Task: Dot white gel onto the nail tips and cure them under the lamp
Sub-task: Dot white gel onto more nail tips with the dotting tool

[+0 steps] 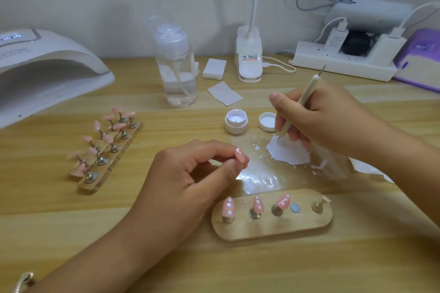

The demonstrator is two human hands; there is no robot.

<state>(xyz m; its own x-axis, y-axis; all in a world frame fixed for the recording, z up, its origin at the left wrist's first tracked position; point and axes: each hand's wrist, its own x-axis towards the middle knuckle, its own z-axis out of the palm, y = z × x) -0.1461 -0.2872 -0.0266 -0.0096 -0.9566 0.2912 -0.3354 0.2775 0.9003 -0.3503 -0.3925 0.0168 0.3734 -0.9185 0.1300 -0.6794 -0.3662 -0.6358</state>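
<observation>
My left hand (190, 173) pinches a pink nail tip (240, 155) between thumb and fingers, just left of a clear palette sheet (262, 173). My right hand (326, 119) grips a cream dotting pen (302, 102) like a pencil, its lower end touching a smear of white gel (289, 153) on the sheet. An open white gel jar (236, 121) and its lid (267, 121) stand behind the sheet. In front, an oval wooden holder (271, 227) carries three pink tips with white dots. The white curing lamp (42, 66) sits at the far left.
A second wooden holder (112, 162) with several plain pink tips lies at left. A clear pump bottle (177, 66), white pads (214, 69), a clip desk lamp (248, 54), a power strip (342, 59) with chargers and a purple device (419, 59) line the back.
</observation>
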